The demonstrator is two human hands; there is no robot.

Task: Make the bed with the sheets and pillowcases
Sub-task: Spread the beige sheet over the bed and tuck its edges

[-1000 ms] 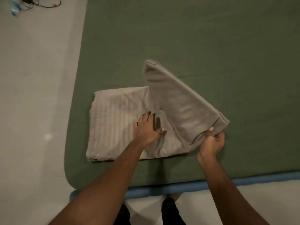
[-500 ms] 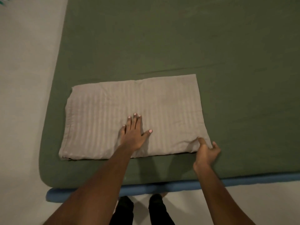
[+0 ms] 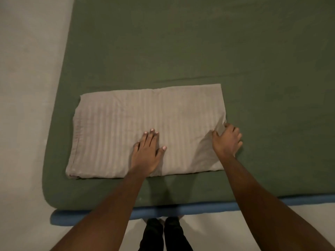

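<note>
A beige striped folded sheet (image 3: 126, 124) lies as a flat rectangle on the green fitted sheet (image 3: 181, 42) near the bed's front left corner. My left hand (image 3: 147, 154) presses flat on the beige sheet's lower middle, fingers straight and spread. My right hand (image 3: 227, 140) is at the sheet's right edge, its fingers curled and pinching a raised bit of that edge. The fabric beside this hand is slightly lifted and creased.
The blue mattress edge (image 3: 181, 211) runs along the front under the green sheet. Pale floor (image 3: 27, 105) lies to the left and in front. My legs in dark trousers (image 3: 163, 234) stand against the bed's front edge.
The flap held up by my right hand was laid open to the right, making one flat rectangle. My right hand then moved up the right edge. My left hand stayed pressed down.
</note>
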